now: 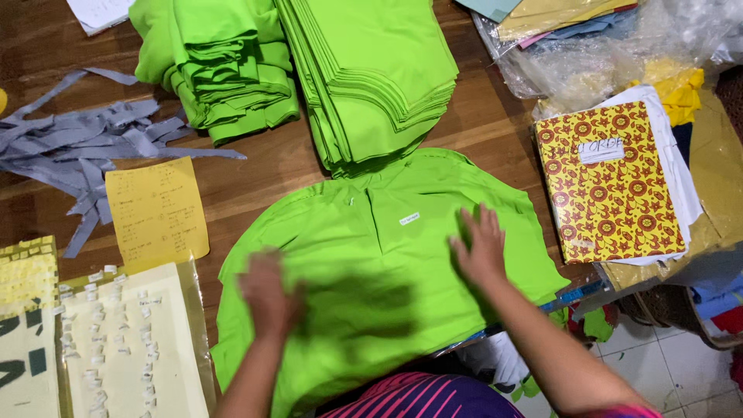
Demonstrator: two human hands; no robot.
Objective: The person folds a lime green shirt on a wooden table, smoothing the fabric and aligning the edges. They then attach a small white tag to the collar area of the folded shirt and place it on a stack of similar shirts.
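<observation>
Lime-green shirt [371,255] lies flat on the wood bench [255,174], collar toward the far side, small white tag near the placket. Both hands are on it: right hand [480,248] palm down on the shirt's right part, fingers [486,220] spread apart, flat, gripping nothing. Left hand [267,298] is over the shirt's left-centre, motion-blurred, so can't tell its finger spread or whether it actually touches the cloth; a dark shadow falls just beside it. Shirt's near hem is cut off by the person's striped top at the bottom edge. Beyond the collar, a stack of green pieces [379,73]; to the left, a yellow note [157,213], writing too small to read.
</observation>
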